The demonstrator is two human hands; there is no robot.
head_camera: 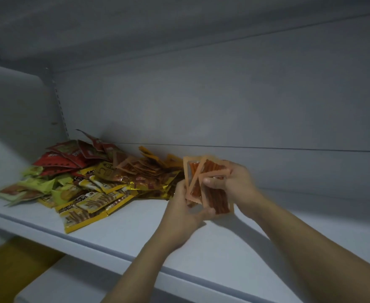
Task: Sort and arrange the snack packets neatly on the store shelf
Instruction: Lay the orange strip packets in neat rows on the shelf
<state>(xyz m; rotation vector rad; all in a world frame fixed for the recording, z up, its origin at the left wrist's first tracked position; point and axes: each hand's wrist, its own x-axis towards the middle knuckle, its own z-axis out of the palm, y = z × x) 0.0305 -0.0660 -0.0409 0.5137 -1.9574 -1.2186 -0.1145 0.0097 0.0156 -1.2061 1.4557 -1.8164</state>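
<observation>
1. The shelf [201, 248] is big and pale grey. It has bare room in front of the hands and off to the right.
2. A messy pile of snack packets [87, 182] lies on the left part of the shelf. Red, green, yellow and orange ones are all mixed up.
3. The left hand [186, 206] is just beside the pile, so it is the closer one for the next grab. The right hand [236, 182] is further from the pile, next to the bare room.
4. The orange packets [214, 193] are between both hands, above the shelf. They stand tall, long side up and down, spread a bit like cards. The fingers of both hands curl round them.
5. The right thumb [210, 182] presses on the front packet.
</observation>
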